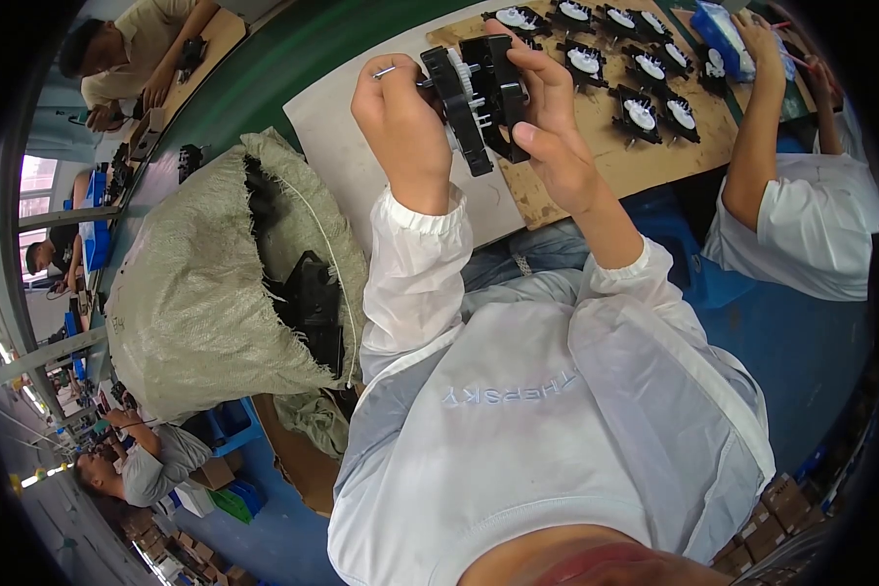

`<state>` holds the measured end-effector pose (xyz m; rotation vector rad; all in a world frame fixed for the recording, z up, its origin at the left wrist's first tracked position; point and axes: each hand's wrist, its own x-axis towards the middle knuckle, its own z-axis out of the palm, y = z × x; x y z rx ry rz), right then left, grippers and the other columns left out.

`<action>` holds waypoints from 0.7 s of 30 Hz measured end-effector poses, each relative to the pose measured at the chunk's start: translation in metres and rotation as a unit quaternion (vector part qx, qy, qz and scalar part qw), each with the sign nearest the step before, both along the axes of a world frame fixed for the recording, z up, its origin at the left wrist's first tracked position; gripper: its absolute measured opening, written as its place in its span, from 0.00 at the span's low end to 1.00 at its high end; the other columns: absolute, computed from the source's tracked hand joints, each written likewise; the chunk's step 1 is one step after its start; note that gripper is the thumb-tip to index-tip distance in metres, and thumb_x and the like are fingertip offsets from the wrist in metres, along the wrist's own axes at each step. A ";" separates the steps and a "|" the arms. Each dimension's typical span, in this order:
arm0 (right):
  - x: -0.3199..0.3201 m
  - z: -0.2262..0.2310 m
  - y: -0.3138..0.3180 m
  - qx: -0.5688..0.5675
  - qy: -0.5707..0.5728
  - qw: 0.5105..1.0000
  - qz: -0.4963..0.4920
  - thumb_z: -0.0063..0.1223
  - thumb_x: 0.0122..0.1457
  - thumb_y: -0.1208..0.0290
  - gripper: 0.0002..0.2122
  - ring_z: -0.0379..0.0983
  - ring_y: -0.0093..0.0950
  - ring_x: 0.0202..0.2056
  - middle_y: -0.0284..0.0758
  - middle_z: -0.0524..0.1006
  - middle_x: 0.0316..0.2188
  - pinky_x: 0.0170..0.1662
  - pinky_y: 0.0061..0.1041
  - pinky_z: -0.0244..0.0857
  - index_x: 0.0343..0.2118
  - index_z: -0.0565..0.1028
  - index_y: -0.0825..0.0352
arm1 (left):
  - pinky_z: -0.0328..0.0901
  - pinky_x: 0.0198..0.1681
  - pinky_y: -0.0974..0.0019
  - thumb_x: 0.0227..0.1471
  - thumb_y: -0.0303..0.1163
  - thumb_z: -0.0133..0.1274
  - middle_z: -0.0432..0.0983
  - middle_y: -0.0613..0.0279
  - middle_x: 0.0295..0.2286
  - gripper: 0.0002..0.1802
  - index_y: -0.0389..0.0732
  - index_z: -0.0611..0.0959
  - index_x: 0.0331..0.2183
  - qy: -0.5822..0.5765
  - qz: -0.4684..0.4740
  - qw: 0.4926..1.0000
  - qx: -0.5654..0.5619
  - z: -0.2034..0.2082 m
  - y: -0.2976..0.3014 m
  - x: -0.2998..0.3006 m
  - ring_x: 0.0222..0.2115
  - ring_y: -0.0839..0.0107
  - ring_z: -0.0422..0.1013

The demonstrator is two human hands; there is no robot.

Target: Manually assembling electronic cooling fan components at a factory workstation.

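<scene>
Above the worktable, my left hand (pixel 405 142) is closed around a black plastic part with a white gear (pixel 457 107) on its inner side. A thin metal shaft (pixel 385 71) sticks out past the fingers of that hand. My right hand (pixel 565 146) grips a black plastic housing (pixel 503 88), thumb on its near side and fingers on the far side. The two parts stand upright, face to face and close together. White pins show in the narrow space between them; I cannot tell whether they touch.
Several black assemblies with white discs (pixel 641 115) lie on brown board (pixel 557 186) at the far right. To the left, a woven sack (pixel 195 293) gapes over black plastic parts (pixel 313 303). A co-worker's arm (pixel 760 117) is near a blue bag (pixel 723 44). Other people sit at left.
</scene>
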<state>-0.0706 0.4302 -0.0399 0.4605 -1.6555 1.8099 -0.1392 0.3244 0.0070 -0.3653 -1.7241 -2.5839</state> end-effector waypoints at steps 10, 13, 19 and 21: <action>0.001 -0.002 0.002 -0.001 -0.019 1.000 0.009 0.45 0.54 0.66 0.31 0.45 0.39 0.68 0.44 0.44 0.69 0.64 0.38 0.47 0.63 0.53 0.60 | 0.60 0.26 0.73 0.52 0.30 0.44 0.71 0.61 0.22 0.10 0.34 0.77 0.30 0.009 0.011 0.999 -0.038 -0.014 0.002 -0.006 0.21 0.74 0.63; 0.004 -0.001 0.002 -0.048 -0.041 0.997 0.045 0.46 0.55 0.67 0.33 0.45 0.38 0.68 0.44 0.44 0.70 0.64 0.37 0.48 0.64 0.52 0.60 | 0.61 0.29 0.73 0.53 0.30 0.43 0.72 0.59 0.23 0.11 0.33 0.77 0.30 0.025 0.018 0.997 -0.070 -0.019 0.002 -0.008 0.23 0.73 0.63; 0.006 -0.002 0.003 -0.062 -0.030 0.995 0.076 0.48 0.57 0.74 0.34 0.57 0.37 0.61 0.40 0.48 0.68 0.60 0.33 0.53 0.66 0.50 0.64 | 0.62 0.32 0.71 0.53 0.29 0.43 0.73 0.57 0.23 0.11 0.32 0.77 0.30 0.037 0.030 0.995 -0.084 -0.021 0.003 -0.006 0.24 0.71 0.64; 0.008 -0.001 0.003 -0.043 -0.036 0.996 0.072 0.48 0.57 0.74 0.34 0.58 0.36 0.60 0.40 0.49 0.68 0.60 0.34 0.55 0.66 0.50 0.65 | 0.62 0.32 0.71 0.53 0.29 0.43 0.73 0.57 0.24 0.11 0.32 0.77 0.30 0.043 0.035 0.995 -0.086 -0.023 0.002 -0.006 0.24 0.71 0.64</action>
